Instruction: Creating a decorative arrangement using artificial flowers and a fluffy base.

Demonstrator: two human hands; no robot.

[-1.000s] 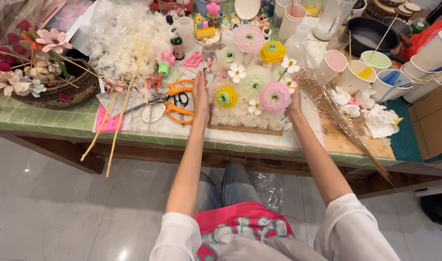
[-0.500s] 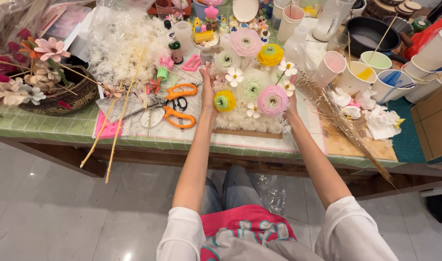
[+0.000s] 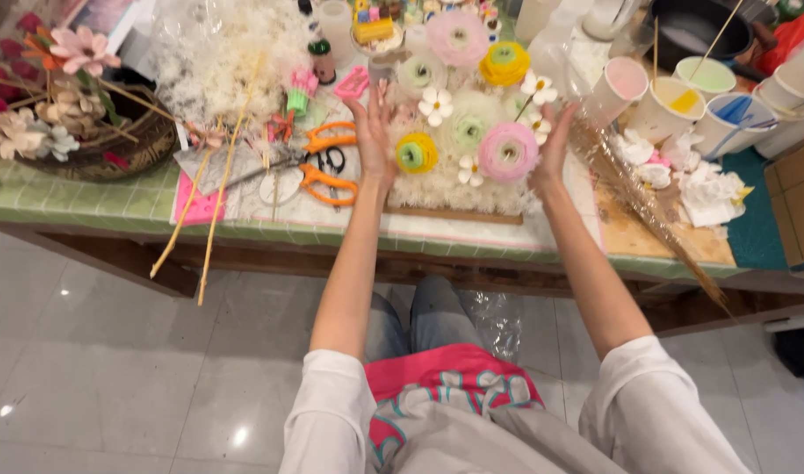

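Note:
A flower arrangement (image 3: 465, 145) of pink, yellow, green and white paper blooms on fluffy white filler lies on a wooden board (image 3: 454, 214) on the green-tiled table (image 3: 86, 209). My left hand (image 3: 373, 132) is raised at its left side, fingers spread, palm turned toward the flowers. My right hand (image 3: 555, 140) is up at the right side, fingers apart, close to a pink bloom (image 3: 509, 151). Neither hand holds anything; whether they touch the flowers I cannot tell.
Orange-handled scissors (image 3: 324, 162) lie left of the arrangement. Thin wooden sticks (image 3: 210, 189) overhang the table's front edge. A wicker basket of flowers (image 3: 86, 132) stands far left. Paint cups (image 3: 674, 96) and crumpled white paper (image 3: 683, 180) sit at right, with a dry grass stalk (image 3: 648, 211).
Both hands have lifted from the sides of the arrangement and spread open. The view has tilted slightly, bringing the table nearer.

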